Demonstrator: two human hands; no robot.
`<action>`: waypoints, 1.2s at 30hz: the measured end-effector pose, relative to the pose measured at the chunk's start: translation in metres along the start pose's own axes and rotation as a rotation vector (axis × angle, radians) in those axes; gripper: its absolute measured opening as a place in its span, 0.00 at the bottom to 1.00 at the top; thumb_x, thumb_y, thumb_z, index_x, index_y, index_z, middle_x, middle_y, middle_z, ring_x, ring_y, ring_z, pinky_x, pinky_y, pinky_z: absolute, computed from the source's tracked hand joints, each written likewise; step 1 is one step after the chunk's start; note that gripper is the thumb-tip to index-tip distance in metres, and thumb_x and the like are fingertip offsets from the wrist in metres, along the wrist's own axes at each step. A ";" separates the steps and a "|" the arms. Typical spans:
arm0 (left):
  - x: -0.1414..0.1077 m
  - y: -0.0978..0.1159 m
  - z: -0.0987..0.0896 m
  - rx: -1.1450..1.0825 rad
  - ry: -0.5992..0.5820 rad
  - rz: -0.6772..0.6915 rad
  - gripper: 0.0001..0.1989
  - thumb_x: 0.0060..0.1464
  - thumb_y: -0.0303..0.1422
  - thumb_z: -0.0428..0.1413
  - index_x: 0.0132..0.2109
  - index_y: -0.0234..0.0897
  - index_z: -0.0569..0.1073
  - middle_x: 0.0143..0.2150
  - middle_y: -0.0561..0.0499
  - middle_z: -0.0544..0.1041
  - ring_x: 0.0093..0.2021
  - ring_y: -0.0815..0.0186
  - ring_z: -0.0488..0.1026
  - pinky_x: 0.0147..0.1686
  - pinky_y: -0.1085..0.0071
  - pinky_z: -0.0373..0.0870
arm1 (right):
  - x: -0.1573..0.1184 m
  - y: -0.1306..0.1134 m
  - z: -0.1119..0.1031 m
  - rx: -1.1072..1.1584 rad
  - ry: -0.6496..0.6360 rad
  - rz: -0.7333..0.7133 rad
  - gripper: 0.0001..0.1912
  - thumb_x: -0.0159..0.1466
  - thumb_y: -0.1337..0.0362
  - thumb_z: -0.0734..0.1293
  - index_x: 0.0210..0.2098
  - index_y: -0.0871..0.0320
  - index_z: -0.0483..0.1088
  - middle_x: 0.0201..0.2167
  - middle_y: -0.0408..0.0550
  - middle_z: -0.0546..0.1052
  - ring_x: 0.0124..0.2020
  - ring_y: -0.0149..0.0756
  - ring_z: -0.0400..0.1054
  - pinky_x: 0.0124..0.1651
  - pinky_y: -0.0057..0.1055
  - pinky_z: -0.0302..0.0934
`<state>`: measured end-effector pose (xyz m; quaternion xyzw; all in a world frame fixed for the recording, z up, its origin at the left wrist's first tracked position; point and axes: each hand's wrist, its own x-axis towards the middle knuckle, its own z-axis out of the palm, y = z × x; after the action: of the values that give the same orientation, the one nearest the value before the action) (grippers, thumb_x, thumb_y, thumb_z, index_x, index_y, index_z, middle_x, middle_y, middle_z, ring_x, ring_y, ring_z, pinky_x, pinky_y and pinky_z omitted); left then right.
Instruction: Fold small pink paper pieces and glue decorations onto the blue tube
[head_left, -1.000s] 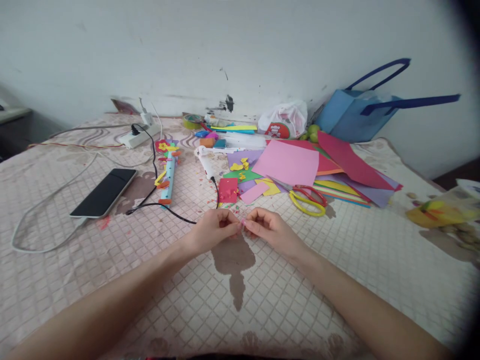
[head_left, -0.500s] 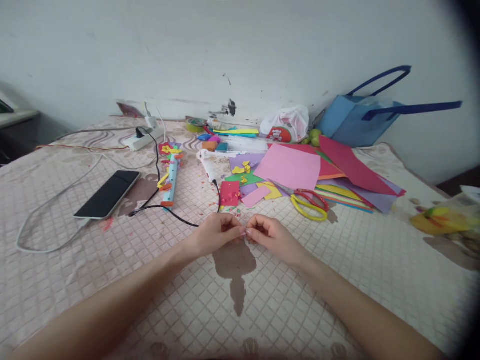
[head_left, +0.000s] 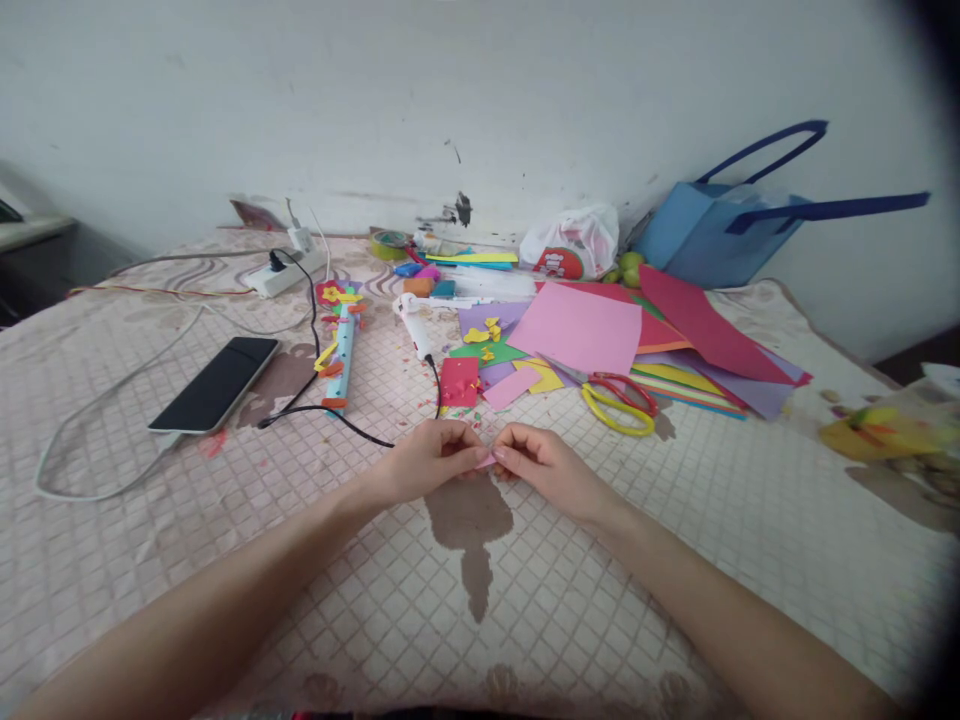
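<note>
Pink shows a little more plainly between the fingertips than in the earlier frame; both hands are in nearly the same place over the cloth [head_left: 375, 600], and the slight shift of the whole view looks like the camera's. For this small work, a light pinch from each side seems best, firm enough to stop the pink bit [head_left: 487, 460] from slipping but not so hard that it creases in the wrong place. Keeping the 2 wrists low and the tips close together should help steadiness, with pressure set evenly along the edge. The left hand [head_left: 431, 462] has its thumb and forefinger closed on the bit, the other fingers curled behind. The right hand [head_left: 547, 468] is pinched nearly shut too, its tips at the bit's right end; whether it grips or only touches, I cannot tell. The bit sits between the 2 hands, above the cloth and nearer the person than the red card [head_left: 459, 382] and pink strip [head_left: 511, 388]. Beyond lies the glue gun [head_left: 414, 330], with the scissors [head_left: 634, 431] to the right.
</note>
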<state>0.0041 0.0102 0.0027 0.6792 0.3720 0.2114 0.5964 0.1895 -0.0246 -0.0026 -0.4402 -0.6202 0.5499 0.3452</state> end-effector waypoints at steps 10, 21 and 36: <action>0.000 -0.003 0.003 0.004 0.029 0.077 0.13 0.52 0.39 0.53 0.29 0.33 0.68 0.25 0.53 0.69 0.26 0.72 0.65 0.26 0.76 0.61 | 0.002 -0.004 0.001 0.024 0.003 0.028 0.14 0.64 0.55 0.59 0.28 0.58 0.66 0.25 0.43 0.69 0.28 0.30 0.64 0.33 0.28 0.58; -0.001 0.004 0.002 -0.067 -0.042 -0.083 0.16 0.52 0.42 0.53 0.31 0.31 0.69 0.27 0.51 0.72 0.27 0.72 0.67 0.29 0.76 0.63 | 0.001 0.001 0.001 0.079 0.013 -0.002 0.11 0.62 0.58 0.63 0.28 0.58 0.63 0.23 0.40 0.65 0.26 0.28 0.60 0.31 0.26 0.55; 0.002 -0.006 0.002 -0.109 -0.078 0.001 0.14 0.49 0.41 0.56 0.32 0.31 0.69 0.28 0.52 0.72 0.28 0.71 0.68 0.29 0.75 0.64 | 0.001 0.003 0.001 0.017 0.029 -0.017 0.09 0.62 0.61 0.62 0.27 0.59 0.63 0.23 0.39 0.63 0.26 0.28 0.58 0.30 0.26 0.53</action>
<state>0.0053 0.0101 -0.0038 0.6536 0.3360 0.2048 0.6465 0.1882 -0.0239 -0.0063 -0.4400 -0.6141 0.5456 0.3627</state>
